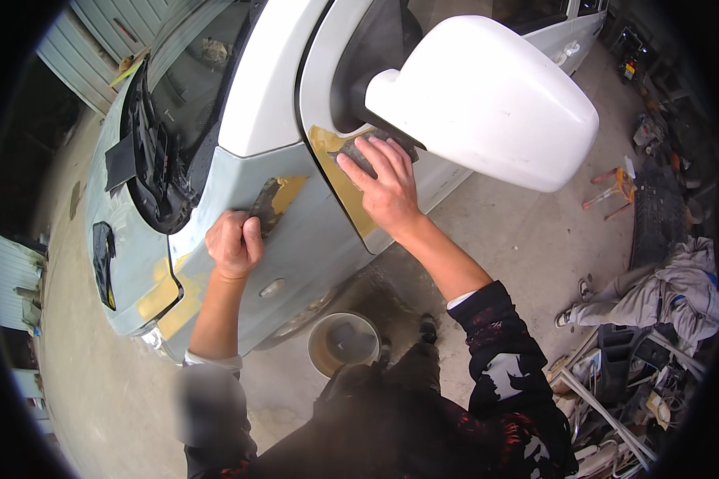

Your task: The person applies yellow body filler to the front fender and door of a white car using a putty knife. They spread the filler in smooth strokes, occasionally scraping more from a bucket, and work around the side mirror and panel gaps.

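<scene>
The grey-primed and white body of a van (311, 215) stands before me, with patches of yellow filler (349, 193) on the door corner and front fender. My right hand (390, 185) presses a dark grey sheet of sandpaper (355, 158) against the door corner just below the mirror, fingers laid over it. On the fender, my left hand (235, 242) is closed like a fist beside a dark, yellow-smeared patch (278, 201); what its fingers hold, if anything, is hidden. A white wing mirror (487, 104) juts out above my right hand.
A bucket (317, 346) with something grey in it stands on the floor near my feet. At the right are a small orange stool (619, 188), a person's legs (611, 303) and piled scrap parts (615, 383). The windscreen cowl (153, 180) lies left.
</scene>
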